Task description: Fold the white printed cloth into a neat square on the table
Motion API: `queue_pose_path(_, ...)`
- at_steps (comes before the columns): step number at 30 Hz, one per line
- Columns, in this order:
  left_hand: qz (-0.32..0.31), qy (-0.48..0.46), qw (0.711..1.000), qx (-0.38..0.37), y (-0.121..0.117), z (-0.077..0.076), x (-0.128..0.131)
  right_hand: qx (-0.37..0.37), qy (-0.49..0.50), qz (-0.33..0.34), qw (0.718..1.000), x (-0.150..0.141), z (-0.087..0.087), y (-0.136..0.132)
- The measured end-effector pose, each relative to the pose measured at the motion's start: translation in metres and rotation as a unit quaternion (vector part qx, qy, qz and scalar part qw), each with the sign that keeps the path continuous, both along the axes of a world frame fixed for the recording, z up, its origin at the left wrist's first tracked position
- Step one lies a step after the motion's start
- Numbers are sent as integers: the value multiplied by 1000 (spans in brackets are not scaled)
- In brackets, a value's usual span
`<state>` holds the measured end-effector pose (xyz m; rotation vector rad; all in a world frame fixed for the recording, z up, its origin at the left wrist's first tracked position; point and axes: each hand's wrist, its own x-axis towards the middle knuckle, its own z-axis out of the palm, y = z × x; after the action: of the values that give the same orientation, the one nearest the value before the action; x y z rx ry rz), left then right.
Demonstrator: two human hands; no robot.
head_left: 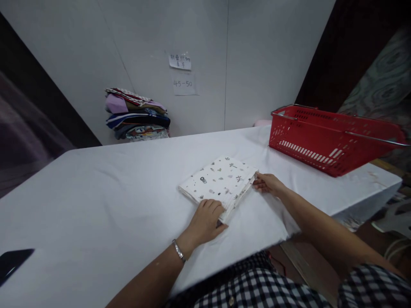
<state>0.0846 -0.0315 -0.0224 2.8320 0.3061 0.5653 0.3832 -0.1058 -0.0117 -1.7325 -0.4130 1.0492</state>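
At the bottom of the frame is a checked shirt (257,288). Just above it, the left hand (207,220), a bracelet (179,251) at its wrist, closes on the near corner of a folded cloth (218,179), fingers on top and thumb at the edge. The right hand (268,184), right of centre, pinches the cloth's right corner between thumb and fingertips. The cloth, white with small printed motifs, lies mid-frame on a white-covered table (128,192), a narrow folded strip along the side between the hands. To do this hold well, I would keep light, even tension between both corners so that the strip stays straight, and line up its layers before pressing; too hard a pull could skew the fold or drag the layers beneath. A dark object (14,263) sits at the lower left.

Farther off, at the right of the frame, a red basket (308,139) with slotted walls and metal handles stands upright on the table. Its near wall hides the bottom, so I cannot tell what it holds. At upper left, a pile of folded fabrics (138,115) rises beyond the table's far edge, near the wall (257,64).
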Motion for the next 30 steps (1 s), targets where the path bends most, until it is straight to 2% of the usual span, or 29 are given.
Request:
queue_pose_path(7,0,22,1000,11,-1,5,1,-56,-70,1,996,15,4,28)
queue_pose_path(13,-7,30,999,19,-1,5,1,-38,-178,-46,982,20,-2,31)
queue_pose_path(20,-8,28,999,29,-2,4,1,-7,-156,-22,987,19,-4,36)
queue_pose_path(24,-7,25,999,30,-3,1,0,5,-180,-53,982,17,-8,39)
queue_pose_path(27,-6,19,999,30,-3,0,0,-5,-198,-55,979,17,-11,40)
queue_pose_path(30,-9,12,1000,20,-4,0,-2,-38,-212,-25,976,22,-10,41)
